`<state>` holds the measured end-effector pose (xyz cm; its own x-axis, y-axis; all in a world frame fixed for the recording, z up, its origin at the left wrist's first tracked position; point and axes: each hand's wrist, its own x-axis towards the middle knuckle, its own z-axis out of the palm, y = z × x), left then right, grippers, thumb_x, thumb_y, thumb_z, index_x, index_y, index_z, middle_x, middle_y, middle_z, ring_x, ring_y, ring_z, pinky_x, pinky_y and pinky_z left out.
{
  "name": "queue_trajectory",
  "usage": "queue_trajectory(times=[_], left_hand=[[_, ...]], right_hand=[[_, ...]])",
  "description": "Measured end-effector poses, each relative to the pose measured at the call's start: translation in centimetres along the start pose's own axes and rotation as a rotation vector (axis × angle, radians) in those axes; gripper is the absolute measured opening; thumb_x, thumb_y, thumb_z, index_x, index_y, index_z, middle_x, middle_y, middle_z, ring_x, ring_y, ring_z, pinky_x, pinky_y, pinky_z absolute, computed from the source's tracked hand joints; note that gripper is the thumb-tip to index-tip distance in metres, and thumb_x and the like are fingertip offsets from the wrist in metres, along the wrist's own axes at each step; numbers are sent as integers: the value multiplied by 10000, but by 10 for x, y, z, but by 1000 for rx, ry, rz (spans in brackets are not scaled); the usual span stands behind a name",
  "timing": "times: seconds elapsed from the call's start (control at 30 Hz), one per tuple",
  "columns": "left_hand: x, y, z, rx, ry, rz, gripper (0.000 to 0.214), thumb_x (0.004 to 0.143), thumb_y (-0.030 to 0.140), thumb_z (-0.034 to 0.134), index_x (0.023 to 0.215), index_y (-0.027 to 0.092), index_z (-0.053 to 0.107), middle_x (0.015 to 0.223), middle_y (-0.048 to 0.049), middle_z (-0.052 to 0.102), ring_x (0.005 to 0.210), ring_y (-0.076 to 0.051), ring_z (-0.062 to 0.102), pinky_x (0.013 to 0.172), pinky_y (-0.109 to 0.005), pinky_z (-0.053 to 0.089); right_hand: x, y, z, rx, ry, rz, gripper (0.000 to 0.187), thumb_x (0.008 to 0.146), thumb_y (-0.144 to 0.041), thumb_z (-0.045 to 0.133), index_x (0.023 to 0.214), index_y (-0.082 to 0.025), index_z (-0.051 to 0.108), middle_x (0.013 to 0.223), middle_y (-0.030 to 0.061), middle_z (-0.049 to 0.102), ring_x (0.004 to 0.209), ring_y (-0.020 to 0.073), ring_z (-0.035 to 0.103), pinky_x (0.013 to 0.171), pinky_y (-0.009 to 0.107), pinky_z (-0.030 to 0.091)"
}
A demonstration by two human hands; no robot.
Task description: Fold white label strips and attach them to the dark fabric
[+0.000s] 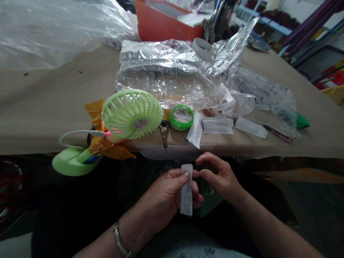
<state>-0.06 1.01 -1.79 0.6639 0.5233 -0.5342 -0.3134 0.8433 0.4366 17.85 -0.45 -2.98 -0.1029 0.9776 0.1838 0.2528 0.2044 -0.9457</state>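
Note:
A narrow white printed label (186, 200), covered in small lines of text, is pinched upright between the thumb and fingers of my left hand (166, 191), just below the table's front edge. My right hand (221, 177) is close beside it on the right, thumb and forefinger curved and apart, with nothing visible between them. Its thumb tip is near my left fingertips; whether they touch I cannot tell. On the table ahead lie more printed labels in a fanned stack (195, 130), a flat pile (217, 126) and a separate pile (251, 128).
A green clip-on fan (131, 114) with a white cable is taped at the table edge, left. Beside it are a pointed tool (165, 138) and a round green tub (181, 117). Behind lie clear plastic bags (166, 79), a tape roll (202, 48) and an orange box (166, 27).

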Motion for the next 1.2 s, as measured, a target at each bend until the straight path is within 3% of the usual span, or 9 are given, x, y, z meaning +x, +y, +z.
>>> queue_trajectory(times=[0.1, 0.2, 0.37, 0.6, 0.73, 0.87, 0.97, 1.1, 1.2], left_hand=[[-3, -2, 2, 50, -44, -45, 176, 865, 277, 533, 820, 150, 646, 665, -35, 648, 571, -164, 647, 587, -298, 518], [-5, -4, 3, 92, -98, -84, 208, 864, 285, 523, 832, 133, 661, 720, -65, 665, 584, -156, 642, 597, -290, 512], [-7, -6, 0, 141, -105, -109, 221, 844, 319, 554, 792, 134, 663, 678, -63, 659, 565, -156, 635, 578, -275, 499], [-3, -11, -6, 164, -88, -103, 228, 833, 353, 576, 811, 140, 656, 631, -26, 627, 527, -138, 614, 541, -255, 484], [-1, -10, -8, 137, -114, -90, 245, 833, 364, 576, 758, 138, 635, 617, -2, 604, 508, -113, 595, 527, -233, 473], [-2, -5, -9, 125, -69, -57, 242, 830, 360, 580, 754, 135, 626, 632, 14, 588, 519, -96, 589, 542, -223, 470], [-4, -3, -10, 132, -30, -28, 231, 831, 358, 583, 791, 135, 632, 638, 15, 595, 523, -93, 590, 549, -224, 472], [-4, -3, -13, 133, -29, -9, 224, 832, 352, 582, 804, 138, 639, 629, 11, 605, 525, -94, 593, 550, -221, 465], [-5, -2, -14, 134, -22, -11, 223, 820, 354, 594, 778, 139, 638, 629, 17, 595, 526, -92, 590, 546, -217, 454]], right_hand=[[9, 9, 0, 388, -296, 262, 408, 779, -395, 673, 1127, -201, 584, 955, 45, 653, 809, 143, 645, 719, 259, 541], [17, 18, 2, 611, -574, 327, 527, 710, -447, 724, 1145, -178, 598, 1042, 78, 649, 904, 178, 646, 778, 295, 534], [24, 26, 8, 747, -693, 295, 417, 666, -393, 769, 1006, -182, 651, 1246, 100, 571, 1132, 232, 568, 956, 371, 449], [18, 28, 13, 760, -655, 329, 282, 717, -388, 735, 881, -177, 643, 1249, 95, 573, 1124, 225, 580, 948, 377, 456], [12, 22, 12, 611, -536, 333, 381, 734, -425, 712, 1042, -219, 626, 1184, 69, 606, 1057, 207, 609, 914, 359, 483], [4, 6, 9, 108, -272, 106, 405, 841, -404, 594, 1205, -232, 555, 1104, 68, 604, 1012, 196, 599, 878, 342, 495], [0, -3, 9, -233, -218, -124, 381, 875, -340, 551, 1225, -189, 543, 1137, 102, 570, 1064, 214, 556, 908, 356, 473], [-2, -5, 14, -366, -240, -236, 327, 894, -291, 527, 1198, -172, 548, 1104, 111, 592, 1028, 208, 564, 881, 354, 485], [-2, -4, 18, -327, -205, -202, 329, 888, -272, 535, 1204, -182, 543, 1108, 105, 606, 1029, 206, 576, 879, 352, 485]])
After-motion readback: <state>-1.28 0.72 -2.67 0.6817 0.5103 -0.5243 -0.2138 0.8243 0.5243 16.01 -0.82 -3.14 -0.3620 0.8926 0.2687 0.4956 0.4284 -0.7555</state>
